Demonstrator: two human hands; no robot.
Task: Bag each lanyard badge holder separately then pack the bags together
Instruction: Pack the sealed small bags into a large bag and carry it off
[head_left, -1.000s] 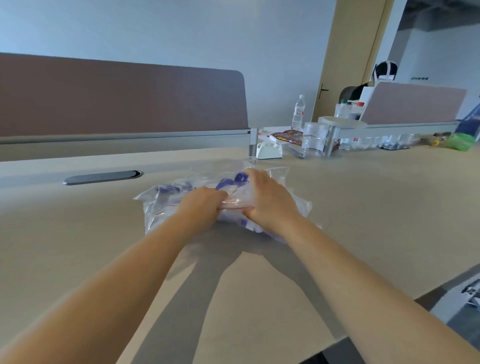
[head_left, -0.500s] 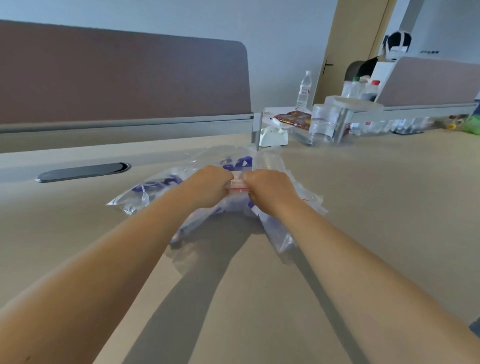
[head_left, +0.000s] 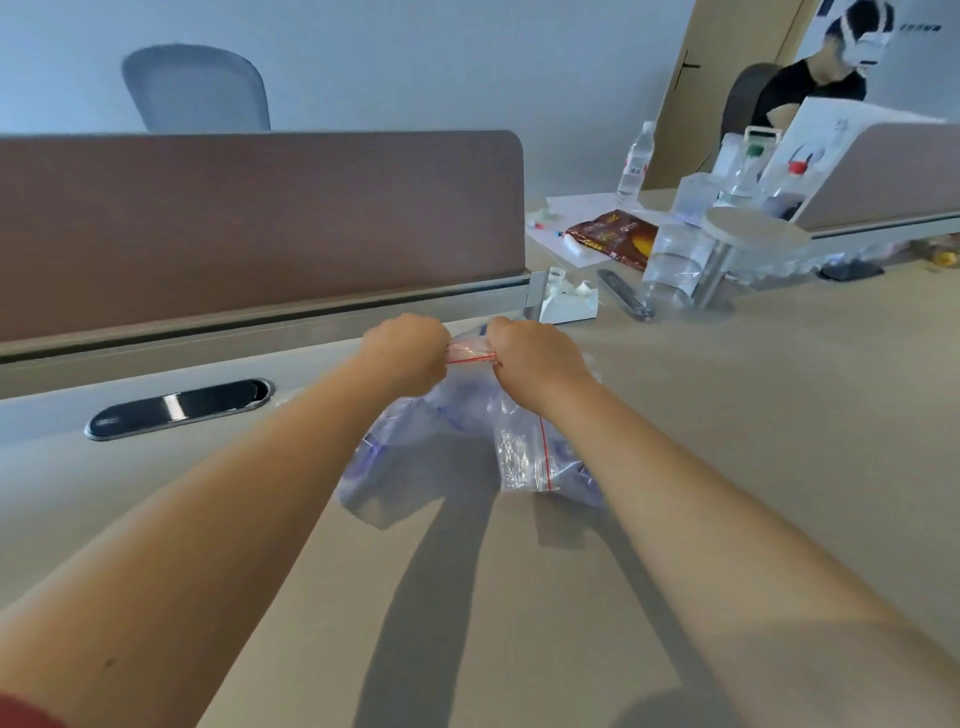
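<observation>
Head view, frame centre: left hand (head_left: 407, 352) and right hand (head_left: 535, 356) pinch the red-striped zip edge of a clear, limp plastic bag (head_left: 470, 441); judged light, slippery, best gripped at that seal.

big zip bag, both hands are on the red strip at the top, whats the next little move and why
Probably pinch along the red zip strip to press it shut. The left hand and right hand grip it close together, holding the big zip bag up with the smaller bags inside, so sealing looks like what is left.
</observation>
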